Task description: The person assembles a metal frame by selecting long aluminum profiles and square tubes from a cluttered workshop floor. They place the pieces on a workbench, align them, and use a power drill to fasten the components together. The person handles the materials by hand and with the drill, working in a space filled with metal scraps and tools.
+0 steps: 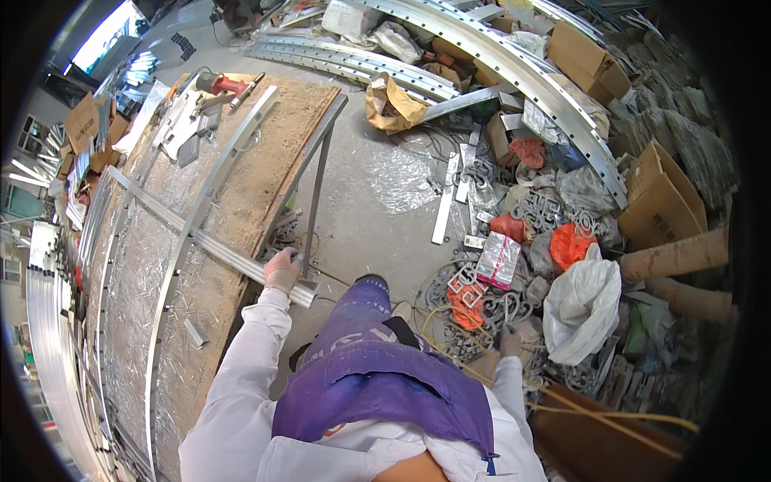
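My left hand (284,270) is closed around the near end of a ribbed metal profile (229,255). This profile runs across the workbench (289,129) and meets a long punched metal rail (174,274). Farther off it reaches a second such rail (108,265); the joints are too small to make out. Beyond the bench edge, the profile's end sticks out past my fingers. My right hand (509,343) hangs low at my right side, near grey metal scroll ornaments (503,307). Its dark fingertips blend into the clutter, so whether it holds anything is unclear.
A red power tool (226,84) lies at the bench's far end. A short metal offcut (196,332) and metal shavings are scattered on the bench. Right of me are a white sack (584,307), cardboard boxes (662,187) and a yellow hose (608,414). Flat bars (446,199) lie on the floor.
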A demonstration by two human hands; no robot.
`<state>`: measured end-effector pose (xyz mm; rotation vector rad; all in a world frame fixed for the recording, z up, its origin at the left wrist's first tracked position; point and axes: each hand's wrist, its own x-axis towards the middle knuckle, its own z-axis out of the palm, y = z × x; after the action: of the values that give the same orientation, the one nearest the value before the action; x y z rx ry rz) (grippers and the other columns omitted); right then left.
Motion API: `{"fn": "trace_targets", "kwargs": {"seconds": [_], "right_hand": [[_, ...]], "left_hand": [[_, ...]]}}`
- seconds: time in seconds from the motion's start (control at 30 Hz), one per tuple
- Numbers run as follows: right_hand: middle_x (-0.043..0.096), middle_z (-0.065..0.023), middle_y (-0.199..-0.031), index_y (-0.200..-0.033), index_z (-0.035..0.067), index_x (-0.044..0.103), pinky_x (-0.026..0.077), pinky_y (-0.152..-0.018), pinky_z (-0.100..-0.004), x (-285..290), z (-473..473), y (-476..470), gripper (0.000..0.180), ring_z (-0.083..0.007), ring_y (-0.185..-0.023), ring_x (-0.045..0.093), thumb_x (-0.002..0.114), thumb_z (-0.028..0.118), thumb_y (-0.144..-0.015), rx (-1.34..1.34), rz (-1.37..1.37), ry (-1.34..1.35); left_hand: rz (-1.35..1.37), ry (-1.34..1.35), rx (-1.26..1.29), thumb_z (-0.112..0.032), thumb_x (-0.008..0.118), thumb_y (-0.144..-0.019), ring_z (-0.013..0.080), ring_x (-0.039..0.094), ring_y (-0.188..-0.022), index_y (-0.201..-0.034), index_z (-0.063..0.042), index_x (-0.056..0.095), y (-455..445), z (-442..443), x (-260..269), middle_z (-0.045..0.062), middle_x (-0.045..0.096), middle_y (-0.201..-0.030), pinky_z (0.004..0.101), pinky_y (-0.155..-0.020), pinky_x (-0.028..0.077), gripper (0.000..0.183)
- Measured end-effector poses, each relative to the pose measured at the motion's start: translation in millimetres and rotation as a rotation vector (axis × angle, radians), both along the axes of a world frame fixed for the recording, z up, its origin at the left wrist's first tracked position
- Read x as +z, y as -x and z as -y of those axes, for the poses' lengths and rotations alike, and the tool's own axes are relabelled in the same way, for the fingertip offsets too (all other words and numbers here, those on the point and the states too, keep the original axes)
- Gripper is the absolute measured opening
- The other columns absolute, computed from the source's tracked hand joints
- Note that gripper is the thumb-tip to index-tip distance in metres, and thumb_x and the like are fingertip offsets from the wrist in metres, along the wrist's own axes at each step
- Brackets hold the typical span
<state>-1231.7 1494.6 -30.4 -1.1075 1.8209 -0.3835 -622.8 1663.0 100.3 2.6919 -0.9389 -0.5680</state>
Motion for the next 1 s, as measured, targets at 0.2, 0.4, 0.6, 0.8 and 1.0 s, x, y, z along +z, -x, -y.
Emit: {"fn": "trace_targets", "kwargs": {"seconds": [0.2,0.4,0.6,0.8,1.0], "right_hand": [[0.064,-0.0079,-0.086,-0.109,0.004,0.057,0.048,-0.052,-0.0265,19.9,140.1,-98.0,0.029,-0.0147,-0.064,0.06,0.056,0.021,-0.086,0.111,0.216,0.116],[0.064,-0.0108,-0.088,-0.11,0.001,0.054,0.051,-0.057,-0.0303,-10.1,187.3,-168.5,0.031,-0.02,-0.067,0.063,0.054,0.022,-0.088,0.416,0.164,-0.084],[0.063,-0.0087,-0.075,-0.102,-0.001,0.06,0.047,-0.05,-0.0279,20.3,233.0,-153.6,0.029,-0.0155,-0.058,0.06,0.059,0.021,-0.083,0.511,0.0,-0.123],[0.064,-0.0114,-0.078,-0.095,0.002,0.061,0.049,-0.049,-0.0302,14.0,303.1,-169.5,0.023,-0.0182,-0.056,0.062,0.057,0.019,-0.08,0.161,0.021,-0.145],[0.067,-0.013,-0.095,-0.103,0.0,0.062,0.047,-0.082,-0.0306,-3.7,408.4,-238.7,0.036,-0.025,-0.092,0.063,0.062,0.029,-0.082,0.676,-0.12,-0.261]], "left_hand": [[0.14,0.058,0.089,-0.036,0.06,-0.08,0.0301,0.057,-0.1,-0.112,-0.017,0.059,15.8,72.3,-15.0,0.011,0.061,-0.108,0.0411,-0.085,0.044,0.037],[0.062,0.03,-0.05,-0.033,0.061,-0.081,0.0309,0.058,-0.097,-0.112,-0.015,0.059,-8.0,226.0,-11.1,0.012,0.063,-0.103,0.0402,-0.083,0.046,0.036],[0.032,0.051,-0.171,-0.037,0.058,-0.082,0.0304,0.057,-0.101,-0.113,-0.018,0.06,-65.0,363.5,-10.8,0.012,0.061,-0.107,0.0412,-0.085,0.046,0.035],[-0.08,-0.025,-0.084,-0.038,0.058,-0.083,0.0309,0.057,-0.103,-0.112,-0.019,0.06,-112.9,455.0,23.4,0.012,0.06,-0.11,0.0407,-0.087,0.045,0.036],[-0.15,0.038,0.07,-0.036,0.06,-0.082,0.0308,0.057,-0.102,-0.111,-0.017,0.061,-131.3,475.0,-4.2,0.012,0.06,-0.109,0.0392,-0.087,0.046,0.034]]}}
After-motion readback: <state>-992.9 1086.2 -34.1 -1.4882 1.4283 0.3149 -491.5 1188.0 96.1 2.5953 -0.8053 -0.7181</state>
